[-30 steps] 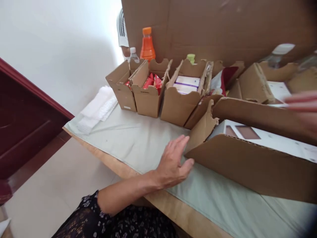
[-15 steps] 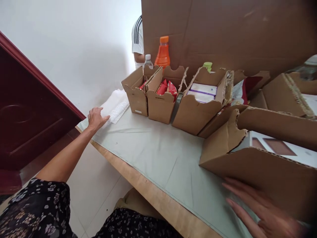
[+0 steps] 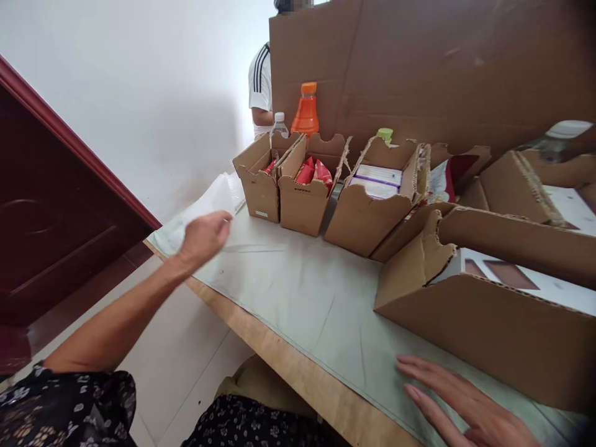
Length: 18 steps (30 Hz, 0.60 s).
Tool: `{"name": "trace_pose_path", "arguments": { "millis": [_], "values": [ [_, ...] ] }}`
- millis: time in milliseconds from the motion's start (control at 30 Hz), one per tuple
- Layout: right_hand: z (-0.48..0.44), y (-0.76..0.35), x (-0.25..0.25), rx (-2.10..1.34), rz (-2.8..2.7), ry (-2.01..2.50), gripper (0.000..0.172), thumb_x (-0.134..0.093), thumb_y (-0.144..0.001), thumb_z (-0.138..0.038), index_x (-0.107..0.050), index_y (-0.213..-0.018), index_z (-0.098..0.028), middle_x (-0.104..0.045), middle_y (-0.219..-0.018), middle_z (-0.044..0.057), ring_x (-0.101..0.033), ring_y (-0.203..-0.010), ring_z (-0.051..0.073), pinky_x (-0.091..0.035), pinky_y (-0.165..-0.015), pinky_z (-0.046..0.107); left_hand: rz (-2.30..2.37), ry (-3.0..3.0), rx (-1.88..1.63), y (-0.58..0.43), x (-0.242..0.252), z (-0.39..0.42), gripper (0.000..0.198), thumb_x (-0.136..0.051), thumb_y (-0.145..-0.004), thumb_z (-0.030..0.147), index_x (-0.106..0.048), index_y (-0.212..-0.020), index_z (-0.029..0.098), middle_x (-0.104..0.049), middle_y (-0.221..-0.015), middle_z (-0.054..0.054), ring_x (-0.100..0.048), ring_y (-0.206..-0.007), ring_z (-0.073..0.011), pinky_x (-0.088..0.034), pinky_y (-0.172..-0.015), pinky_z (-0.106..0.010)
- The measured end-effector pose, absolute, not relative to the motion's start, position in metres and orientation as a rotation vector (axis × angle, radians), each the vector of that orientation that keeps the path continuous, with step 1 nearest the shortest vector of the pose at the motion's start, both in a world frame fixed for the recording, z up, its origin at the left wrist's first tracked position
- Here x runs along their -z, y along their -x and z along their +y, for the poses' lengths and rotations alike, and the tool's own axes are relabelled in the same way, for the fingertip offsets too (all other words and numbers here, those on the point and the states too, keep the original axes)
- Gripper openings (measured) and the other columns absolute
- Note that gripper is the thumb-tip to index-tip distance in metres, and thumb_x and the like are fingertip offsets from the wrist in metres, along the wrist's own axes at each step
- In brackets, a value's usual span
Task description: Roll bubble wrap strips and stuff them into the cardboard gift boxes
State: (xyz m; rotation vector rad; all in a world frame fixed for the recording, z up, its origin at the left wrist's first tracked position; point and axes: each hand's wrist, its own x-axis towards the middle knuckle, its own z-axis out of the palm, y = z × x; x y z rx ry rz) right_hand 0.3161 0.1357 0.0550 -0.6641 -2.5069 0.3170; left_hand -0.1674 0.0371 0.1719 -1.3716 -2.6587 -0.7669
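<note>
My left hand [image 3: 205,237] is above the left end of the table, its fingers curled in. Whether anything is inside them is hidden. Just behind it lies white bubble wrap [image 3: 215,197], partly covered by the hand; I cannot tell if they touch. At the lower right, my right hand [image 3: 465,397] is open with fingers stretched out, low over the green-grey cloth [image 3: 321,310]. It is in front of a long cardboard box [image 3: 484,335] that contains a white box with brown patches [image 3: 559,288], and holds nothing.
Cardboard bins [image 3: 302,208] line the table's back, some with red packets [image 3: 306,171], another with white-and-purple packs [image 3: 377,180]. An orange bottle [image 3: 306,115] and a clear bottle [image 3: 279,126] stand behind. A tall cardboard panel [image 3: 419,68] hides part of a person in white [image 3: 261,77].
My left hand has moved right and nearer, and its spread fingers have curled in. The bubble wrap looks shifted. My right hand has moved a little left, away from the long box.
</note>
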Motion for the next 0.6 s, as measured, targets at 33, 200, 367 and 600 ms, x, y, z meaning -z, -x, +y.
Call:
{"name": "trace_pose_path", "arguments": {
  "millis": [33, 200, 367, 600],
  "values": [
    [0.134, -0.306, -0.061, -0.328, -2.506, 0.646, 0.033, -0.054, -0.104, -0.049, -0.081, -0.111, -0.032, -0.082, -0.110, 0.004, -0.082, -0.092, 0.027, -0.070, -0.079, 0.038, -2.668, 1.501, 0.798, 0.142, -0.166, 0.037, 0.031, -0.055, -0.091, 0.025, -0.076, -0.114, 0.020, -0.080, -0.096, -0.007, -0.074, -0.094, -0.0265, -0.054, -0.090, -0.038],
    [0.120, -0.268, -0.083, -0.438, -2.492, 0.660, 0.031, -0.053, -0.104, -0.041, -0.081, -0.107, -0.027, -0.082, -0.111, 0.005, -0.081, -0.098, 0.026, -0.070, -0.083, 0.040, -2.692, 2.121, 1.008, 0.022, -0.125, 0.050, 0.038, -0.055, -0.092, 0.022, -0.071, -0.127, 0.018, -0.080, -0.085, -0.002, -0.072, -0.072, -0.0156, -0.056, -0.068, -0.025],
    [0.105, -0.269, -0.085, -0.589, -2.430, 0.795, 0.029, -0.053, -0.104, -0.037, -0.079, -0.109, -0.025, -0.079, -0.120, 0.008, -0.077, -0.110, 0.027, -0.066, -0.095, 0.044, -2.564, 2.410, 1.285, -0.001, -0.109, 0.043, 0.049, -0.057, -0.096, 0.034, -0.062, -0.143, 0.019, -0.076, -0.129, -0.009, -0.075, -0.104, -0.0171, -0.061, -0.085, -0.027],
    [0.105, -0.269, -0.061, -0.521, -2.413, 0.888, 0.031, -0.053, -0.103, -0.038, -0.076, -0.118, -0.024, -0.074, -0.131, 0.011, -0.072, -0.116, 0.029, -0.064, -0.091, 0.045, -2.727, 1.491, 0.745, 0.166, -0.112, 0.028, 0.037, -0.053, -0.084, 0.029, -0.074, -0.110, 0.014, -0.073, -0.122, -0.018, -0.067, -0.118, -0.0350, -0.052, -0.106, -0.053]
  ]
}}
